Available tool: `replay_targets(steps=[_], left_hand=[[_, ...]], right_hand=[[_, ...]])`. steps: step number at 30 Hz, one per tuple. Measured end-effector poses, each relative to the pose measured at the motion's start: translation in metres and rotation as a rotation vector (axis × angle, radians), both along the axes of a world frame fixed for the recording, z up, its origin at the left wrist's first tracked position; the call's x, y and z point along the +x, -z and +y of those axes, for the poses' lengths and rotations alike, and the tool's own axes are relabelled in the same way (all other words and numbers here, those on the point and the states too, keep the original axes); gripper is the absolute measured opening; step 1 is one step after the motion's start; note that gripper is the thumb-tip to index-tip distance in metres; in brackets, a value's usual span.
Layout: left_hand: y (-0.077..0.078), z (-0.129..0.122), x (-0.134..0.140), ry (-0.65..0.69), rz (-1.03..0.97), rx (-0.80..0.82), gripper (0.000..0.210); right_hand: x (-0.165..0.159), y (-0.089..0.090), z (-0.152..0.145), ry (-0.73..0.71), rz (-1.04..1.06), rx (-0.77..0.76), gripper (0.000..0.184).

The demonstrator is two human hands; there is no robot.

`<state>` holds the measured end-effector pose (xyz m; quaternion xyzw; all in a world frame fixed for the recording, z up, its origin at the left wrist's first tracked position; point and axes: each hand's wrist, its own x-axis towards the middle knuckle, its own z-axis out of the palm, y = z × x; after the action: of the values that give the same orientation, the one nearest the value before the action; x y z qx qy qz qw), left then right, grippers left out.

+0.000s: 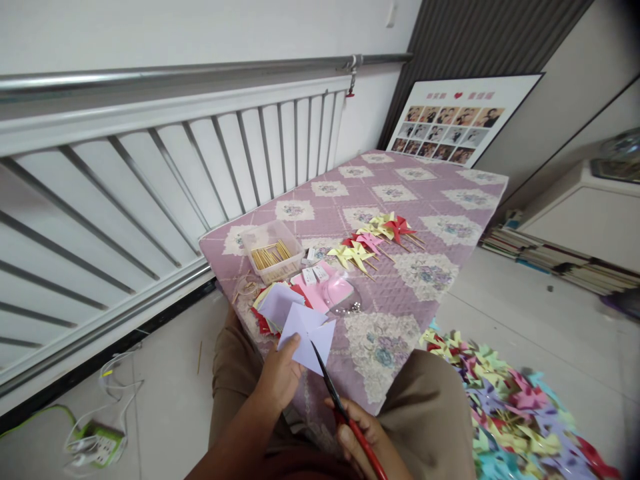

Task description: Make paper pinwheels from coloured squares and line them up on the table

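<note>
Between the thumb and fingers of my left hand [283, 373] is a lavender paper square [299, 328] with slits running in from its corners. My right hand [361, 433] grips red-handled scissors [334, 390], their dark blades pointing up at the paper near its middle. Just beyond the paper lies a stack of coloured paper squares [280, 303], lavender on top with red and yellow showing at the edges. A clear plastic box [274, 270] of thin wooden sticks stands behind the stack. Pink paper [320, 287] lies to its right, with small white boxes and a clear bag on it.
Finished paper pinwheels [370, 241] on sticks lie mid-table on the floral tablecloth [395, 193]. A large heap of pinwheels [520, 407] covers the floor at right. A white radiator [200, 173] runs along the left. A power strip [103, 443] with cables lies on the floor.
</note>
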<state>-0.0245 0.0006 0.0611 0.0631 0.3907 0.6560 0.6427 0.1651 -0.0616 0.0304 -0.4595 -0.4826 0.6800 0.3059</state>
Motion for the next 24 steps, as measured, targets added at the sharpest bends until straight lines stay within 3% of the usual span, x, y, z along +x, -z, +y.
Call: replay_targets(steps=[6, 24], left_hand=[[0.0008, 0.0001, 0.0002, -0.013, -0.008, -0.016, 0.036], [-0.0007, -0.0012, 0.0012, 0.004, -0.011, -0.016, 0.035]], right_hand=[[-0.0060, -0.0128, 0.0012, 0.008, -0.014, -0.017, 0.049], [-0.0053, -0.0131, 0.0085, -0.078, -0.025, 0.031, 0.048]])
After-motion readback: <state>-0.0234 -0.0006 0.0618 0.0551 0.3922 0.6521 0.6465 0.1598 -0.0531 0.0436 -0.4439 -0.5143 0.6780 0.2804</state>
